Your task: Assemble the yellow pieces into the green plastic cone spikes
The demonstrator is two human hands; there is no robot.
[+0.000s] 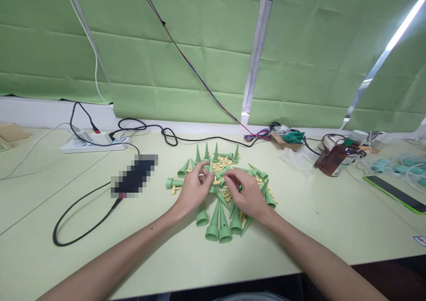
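Green cone-shaped pieces and small yellow pieces lie heaped on the table, with several cones standing upright at the back. My left hand is closed on a green cone at the middle of the heap, its tip pointing up. Just to the right, my right hand pinches a small yellow piece between thumb and forefinger, close to the green piece. The fingers partly hide both held pieces.
A blurred dark device with a black cable lies left of the heap, before a white power strip. On the right are a brown bottle, a plastic bag and a green-edged phone. Green blinds hang behind.
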